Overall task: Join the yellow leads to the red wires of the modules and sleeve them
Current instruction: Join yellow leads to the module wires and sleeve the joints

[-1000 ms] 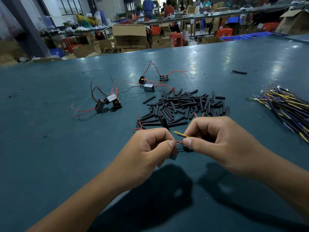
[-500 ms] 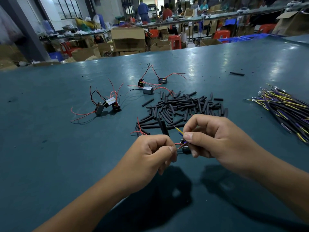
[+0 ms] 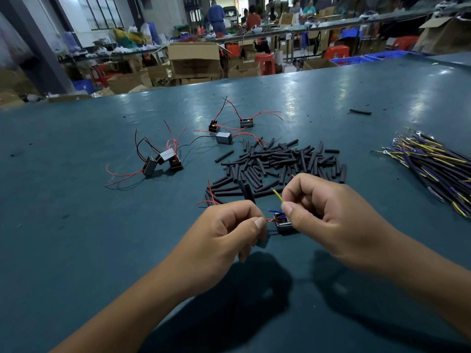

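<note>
My right hand [image 3: 328, 215] pinches a yellow lead [image 3: 277, 194] between thumb and forefinger; its bare tip sticks up to the left. A small black module [image 3: 283, 224] hangs between my hands, a blue wire [image 3: 273, 210] poking out of it. My left hand [image 3: 224, 233] pinches the module's thin red wire [image 3: 269, 220] at its fingertips. A pile of black sleeve tubes [image 3: 277, 164] lies just beyond my hands.
Two groups of modules with red and black wires lie on the green table [image 3: 76, 225]: one at left [image 3: 163, 159], one further back [image 3: 224, 131]. A bundle of yellow and purple leads [image 3: 433, 169] lies at right. A lone sleeve [image 3: 360, 112] sits far back. Boxes and people stand behind.
The yellow lead has swung from lying flat to pointing up-left in my right hand. The module now shows between my hands. Both hands stay close together.
</note>
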`<state>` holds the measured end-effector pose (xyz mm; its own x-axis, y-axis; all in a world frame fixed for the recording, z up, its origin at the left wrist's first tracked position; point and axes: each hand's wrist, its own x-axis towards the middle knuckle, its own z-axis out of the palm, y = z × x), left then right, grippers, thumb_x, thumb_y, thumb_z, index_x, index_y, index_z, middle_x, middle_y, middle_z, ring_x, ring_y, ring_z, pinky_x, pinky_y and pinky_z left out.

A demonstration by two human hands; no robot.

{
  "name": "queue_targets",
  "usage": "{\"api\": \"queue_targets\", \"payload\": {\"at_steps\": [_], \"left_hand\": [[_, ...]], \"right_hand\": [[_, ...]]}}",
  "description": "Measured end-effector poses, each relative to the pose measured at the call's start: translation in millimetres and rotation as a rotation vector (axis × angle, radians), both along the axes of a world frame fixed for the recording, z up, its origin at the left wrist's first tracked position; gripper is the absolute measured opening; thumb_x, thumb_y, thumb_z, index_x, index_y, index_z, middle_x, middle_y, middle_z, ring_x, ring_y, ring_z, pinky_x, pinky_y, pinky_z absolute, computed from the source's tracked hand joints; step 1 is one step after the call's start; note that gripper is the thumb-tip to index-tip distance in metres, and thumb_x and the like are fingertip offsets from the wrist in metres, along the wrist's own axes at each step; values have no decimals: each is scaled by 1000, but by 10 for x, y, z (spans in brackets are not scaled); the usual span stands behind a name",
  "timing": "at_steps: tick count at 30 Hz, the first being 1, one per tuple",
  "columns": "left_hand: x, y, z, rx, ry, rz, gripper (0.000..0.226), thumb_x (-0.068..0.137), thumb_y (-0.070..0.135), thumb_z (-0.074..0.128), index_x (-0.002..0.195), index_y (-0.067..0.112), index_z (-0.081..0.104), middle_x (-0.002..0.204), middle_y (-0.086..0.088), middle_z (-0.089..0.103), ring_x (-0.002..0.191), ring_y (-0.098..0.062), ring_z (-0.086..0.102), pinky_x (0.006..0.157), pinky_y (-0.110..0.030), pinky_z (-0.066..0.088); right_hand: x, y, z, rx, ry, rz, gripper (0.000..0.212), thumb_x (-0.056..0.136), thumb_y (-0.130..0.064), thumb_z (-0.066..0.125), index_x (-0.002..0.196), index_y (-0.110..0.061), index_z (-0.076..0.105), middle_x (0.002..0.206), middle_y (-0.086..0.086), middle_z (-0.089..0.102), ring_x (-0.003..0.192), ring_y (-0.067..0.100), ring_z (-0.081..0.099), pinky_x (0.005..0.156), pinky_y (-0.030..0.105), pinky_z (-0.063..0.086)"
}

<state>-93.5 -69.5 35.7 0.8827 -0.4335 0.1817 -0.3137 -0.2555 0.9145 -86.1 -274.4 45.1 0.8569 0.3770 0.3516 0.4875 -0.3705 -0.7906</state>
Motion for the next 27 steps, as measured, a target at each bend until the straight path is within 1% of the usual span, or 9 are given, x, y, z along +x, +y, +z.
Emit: {"api": "queue_targets", "payload": {"at_steps": [6,10,14,16,18,20,22,24,27], "left_hand": [[-4,14,6,-80,59,-60,24,98,20,48,83,10,63,66,11,58,60,-8,51,58,-15,43],[-4,9,4,-82,67,-47,24,97,17,48,80,11,63,65,10,58,58,-8,52,55,-9,40],[5,11,-8,-65,66,-35,22,95,20,49,79,14,63,66,8,57,60,-11,52,58,-18,43],[0,12,-8,-9,-21,9,18,93,27,54,80,19,63,67,9,56,61,-12,51,59,-24,43],[-16,15,4,58,-205,83,13,89,36,57,84,25,63,72,11,59,64,-8,52,62,-24,43],[-36,23,29,85,-355,124,12,88,37,62,92,26,64,81,13,62,72,-9,56,67,-24,45],[-52,24,50,95,-426,138,14,89,36,64,94,23,67,83,15,63,74,-9,57,69,-24,44],[-49,23,58,127,-469,140,17,90,35,64,92,19,70,82,16,63,75,-6,56,70,-23,43],[-38,46,70,172,-532,133,19,92,33,63,89,16,70,81,13,63,76,-6,55,71,-21,42]], "right_hand": [[29,-32,-14,-12,5,20,9,90,-38,56,83,-31,53,59,-11,51,51,3,40,50,13,32],[25,-31,-4,16,31,59,15,87,-42,61,84,-29,54,63,-4,54,55,3,41,53,16,35],[25,-31,7,87,94,123,10,88,-35,62,85,-27,57,68,-2,56,61,9,47,57,25,40],[18,-24,6,112,134,159,9,88,-33,64,84,-26,58,67,-2,53,62,11,45,57,27,39],[12,-7,-3,119,159,178,9,87,-32,65,84,-25,58,67,1,50,61,14,42,56,30,37],[6,10,-8,127,175,179,10,86,-33,65,85,-25,59,67,4,50,62,17,41,57,38,36],[-2,22,1,137,187,176,11,86,-33,64,85,-24,60,67,9,50,61,22,40,58,45,35],[-9,26,13,149,197,173,11,86,-33,64,85,-23,61,70,22,52,61,27,41,58,49,35],[-5,21,22,158,202,177,12,85,-33,64,83,-22,61,71,28,49,61,26,38,57,41,32]]}}
